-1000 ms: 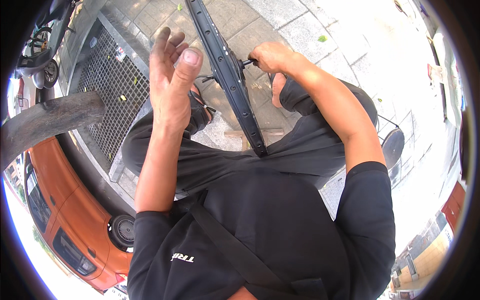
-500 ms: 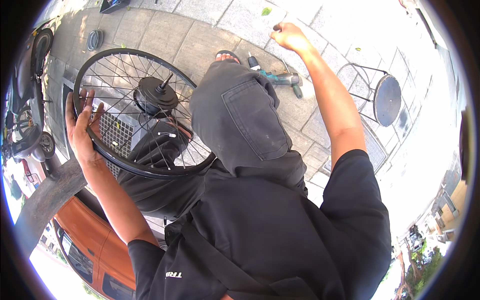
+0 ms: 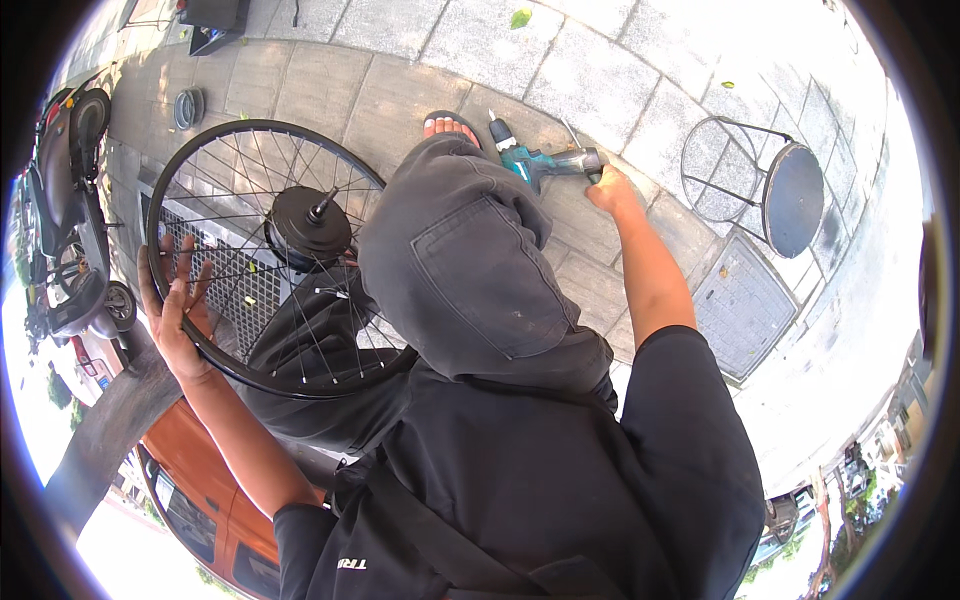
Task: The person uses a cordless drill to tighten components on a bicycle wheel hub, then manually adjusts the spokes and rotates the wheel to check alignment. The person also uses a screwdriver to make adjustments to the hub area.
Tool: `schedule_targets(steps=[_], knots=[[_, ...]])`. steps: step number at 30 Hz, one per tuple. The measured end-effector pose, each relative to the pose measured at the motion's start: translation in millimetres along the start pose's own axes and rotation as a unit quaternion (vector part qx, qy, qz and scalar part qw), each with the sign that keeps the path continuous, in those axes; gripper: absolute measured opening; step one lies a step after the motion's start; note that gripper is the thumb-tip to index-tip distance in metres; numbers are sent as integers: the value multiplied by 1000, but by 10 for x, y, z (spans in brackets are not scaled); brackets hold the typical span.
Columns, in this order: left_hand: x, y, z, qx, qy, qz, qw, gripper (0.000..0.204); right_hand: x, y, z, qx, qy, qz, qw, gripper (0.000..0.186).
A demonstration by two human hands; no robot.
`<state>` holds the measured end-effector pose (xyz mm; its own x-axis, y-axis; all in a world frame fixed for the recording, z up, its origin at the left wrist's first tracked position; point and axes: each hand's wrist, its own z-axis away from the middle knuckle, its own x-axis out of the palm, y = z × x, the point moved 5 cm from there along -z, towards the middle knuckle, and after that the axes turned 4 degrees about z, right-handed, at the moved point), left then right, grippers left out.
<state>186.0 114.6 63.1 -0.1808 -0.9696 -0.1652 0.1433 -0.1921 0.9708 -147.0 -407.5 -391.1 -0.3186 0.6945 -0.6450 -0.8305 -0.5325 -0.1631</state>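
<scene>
A black spoked bicycle wheel (image 3: 262, 384) with a large dark hub motor (image 3: 306, 222) leans tilted against my legs. My left hand (image 3: 178, 318) supports its left rim, thumb on the near side and fingers spread behind the spokes. To the right of my raised knee, a teal and black cordless drill (image 3: 530, 163) lies on the paving. My right hand (image 3: 612, 192) is down by the drill's battery end, fingers curled around the handle of a screwdriver. The screwdriver's thin shaft (image 3: 571, 131) shows beyond the drill; the handle is mostly covered by my hand.
A round-topped metal stool (image 3: 793, 200) lies on its side at the right. A metal floor cover (image 3: 745, 305) is set in the paving. A coiled ring (image 3: 189, 107) and a dark box (image 3: 215, 25) are at far left. Parked motorbikes (image 3: 75, 210), a tree trunk (image 3: 110, 435) and an orange vehicle (image 3: 200, 480) stand left.
My right hand has come down from above the paving to the screwdriver beside the drill. The left hand stays at the wheel's rim, and the view has shifted slightly.
</scene>
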Motion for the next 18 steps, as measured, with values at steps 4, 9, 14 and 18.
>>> schedule_targets(steps=[4, 9, 14, 18], knots=[[-22, -17, 50, 7, 5, -3, 1000, 71, 63, -144, 86, 19, 106, -13, 994, 53], [-9, -10, 80, 0, 33, 7, 999, 80, 353, 137, -102, 44, 23, -46, 998, 45], [37, 58, -94, -1, 26, 33, 999, 86, 717, 967, -229, 96, 24, -110, 989, 34], [-195, -73, 186, -1, 79, 57, 995, 81, 69, 684, 350, 135, 20, -301, 944, 24]])
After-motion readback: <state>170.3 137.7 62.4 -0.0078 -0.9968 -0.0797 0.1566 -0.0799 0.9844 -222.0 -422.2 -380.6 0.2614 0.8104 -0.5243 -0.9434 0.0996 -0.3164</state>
